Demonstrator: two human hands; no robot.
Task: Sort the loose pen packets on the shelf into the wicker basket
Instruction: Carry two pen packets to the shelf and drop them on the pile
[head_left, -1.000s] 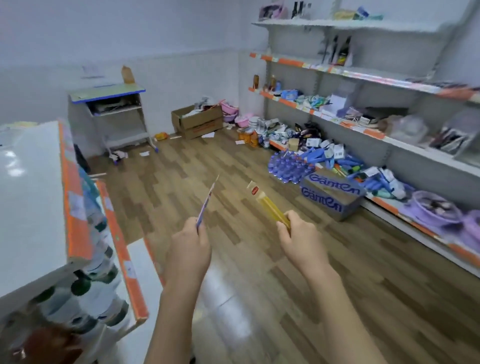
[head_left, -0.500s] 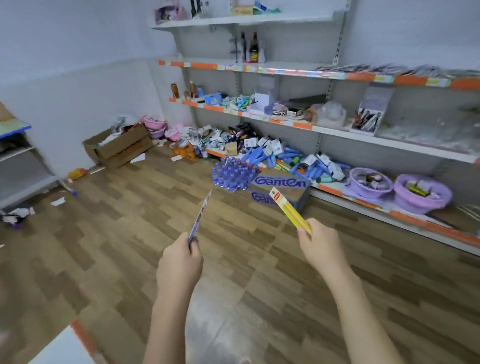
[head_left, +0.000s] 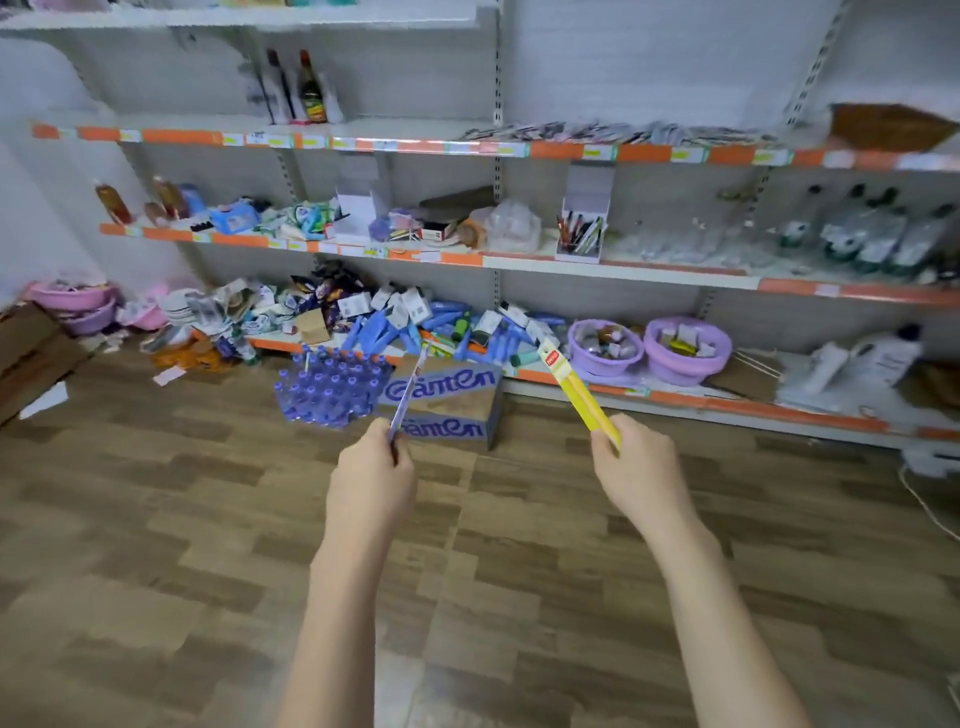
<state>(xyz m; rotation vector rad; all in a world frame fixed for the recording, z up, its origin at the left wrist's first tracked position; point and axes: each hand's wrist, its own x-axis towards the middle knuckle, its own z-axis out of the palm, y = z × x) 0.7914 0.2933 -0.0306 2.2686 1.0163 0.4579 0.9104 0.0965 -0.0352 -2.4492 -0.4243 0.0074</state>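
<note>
While each fist grips a packet by its lower end, keeping both upright for carrying, the left hand (head_left: 370, 480) holds the blue packet (head_left: 408, 397), the right hand (head_left: 638, 467) the yellow packet (head_left: 576, 389); brown basket (head_left: 888, 127), seemingly wicker, at two o'clock.

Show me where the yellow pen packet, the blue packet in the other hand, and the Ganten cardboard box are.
yellow pen packet (head_left: 577, 391): head view, middle of its yellow body.
blue packet (head_left: 408, 391): head view, its thin edge above the left hand.
Ganten box (head_left: 457, 402): head view, top face near the front edge.
</note>
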